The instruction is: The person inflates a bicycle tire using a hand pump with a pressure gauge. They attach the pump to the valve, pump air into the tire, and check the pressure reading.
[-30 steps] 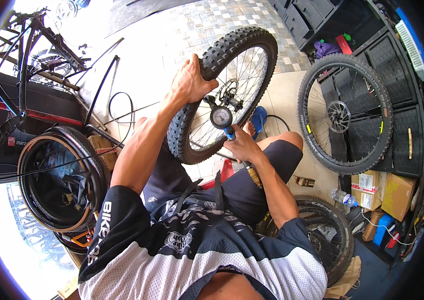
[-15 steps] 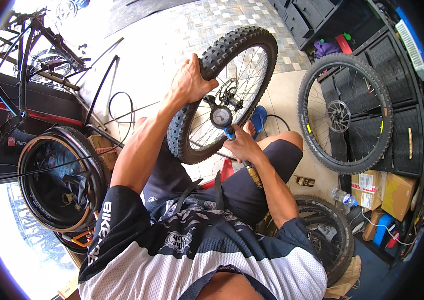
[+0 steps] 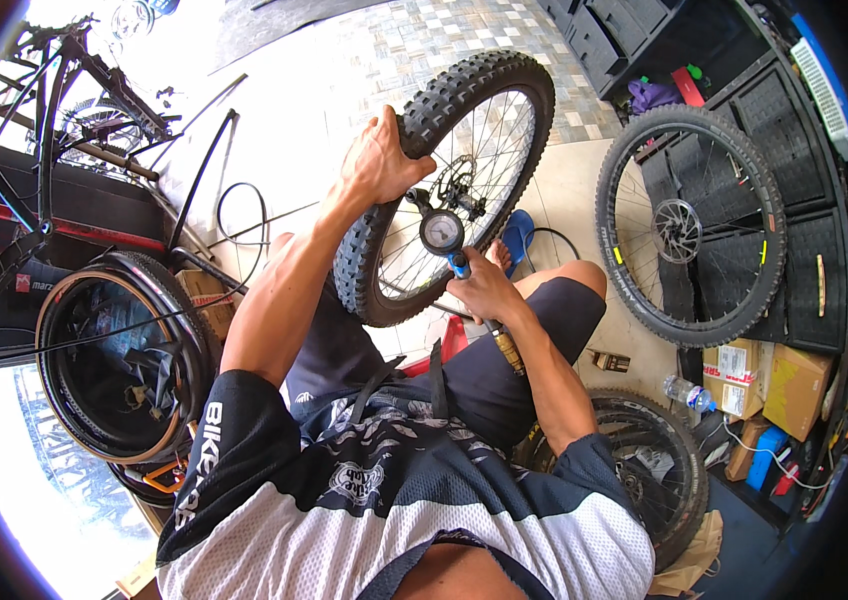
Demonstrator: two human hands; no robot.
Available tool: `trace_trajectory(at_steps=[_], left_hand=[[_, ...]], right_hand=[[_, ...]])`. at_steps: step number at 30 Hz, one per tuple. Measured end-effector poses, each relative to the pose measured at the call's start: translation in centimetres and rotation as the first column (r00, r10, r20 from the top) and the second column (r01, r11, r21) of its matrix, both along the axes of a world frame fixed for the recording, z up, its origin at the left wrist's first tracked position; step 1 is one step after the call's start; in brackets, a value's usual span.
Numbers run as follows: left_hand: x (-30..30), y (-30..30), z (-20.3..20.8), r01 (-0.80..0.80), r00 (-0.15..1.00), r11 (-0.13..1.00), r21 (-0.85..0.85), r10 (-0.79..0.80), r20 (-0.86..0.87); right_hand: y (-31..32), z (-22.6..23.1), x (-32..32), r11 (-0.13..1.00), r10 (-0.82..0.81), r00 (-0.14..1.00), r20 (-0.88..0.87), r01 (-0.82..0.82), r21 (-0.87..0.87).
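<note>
- Two bare hands held things: the left hand was curled over the tyre of one bicycle wheel, the right hand closed around an inflator handle.
- One round, dark-rimmed gauge with a pale dial sat at the right hand's 11 o'clock; one ribbed, brass-coloured fitting lay at its 5 o'clock.
- That tilted wheel's tyre was black, knobbly rubber; its hub lay at the left hand's 4 o'clock, the right hand's 11 o'clock.
- One second spoked wheel stood before black drawers, toward the right hand's 2 o'clock.
- One blue sandal showed at its 1 o'clock, one clear plastic bottle at 4 o'clock.
</note>
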State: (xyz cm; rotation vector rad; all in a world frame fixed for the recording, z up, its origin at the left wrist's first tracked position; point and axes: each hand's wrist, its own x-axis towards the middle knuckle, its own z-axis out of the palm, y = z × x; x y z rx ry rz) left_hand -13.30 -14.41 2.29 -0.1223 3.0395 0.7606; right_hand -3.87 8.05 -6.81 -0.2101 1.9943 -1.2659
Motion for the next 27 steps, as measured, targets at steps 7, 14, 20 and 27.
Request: trace_trajectory(at_steps=[7, 14, 20, 27], left_hand=[[-0.1, -0.2, 0.3, 0.0, 0.998, 1.0, -0.006, 0.0, 0.056], [-0.1, -0.2, -0.1, -0.003, 1.0, 1.0, -0.014, 0.004, 0.022], [-0.3, -0.2, -0.4, -0.016, 0.999, 1.0, 0.017, 0.015, 0.04], [-0.5, -0.9, -1.8, -0.065, 0.998, 0.996, 0.054, 0.065, -0.016]], right_hand=[[-0.1, -1.1, 0.1, 1.0, -0.012, 0.999, -0.053, 0.012, 0.008], [-0.1, -1.8, 0.0, 1.0, -0.02, 1.0, -0.023, 0.02, -0.022], [0.2, -1.0, 0.0, 0.997, -0.021, 0.999, 0.031, 0.023, -0.072], [0.3, -1.8, 0.0, 0.992, -0.029, 0.993, 0.115, 0.042, -0.115]])
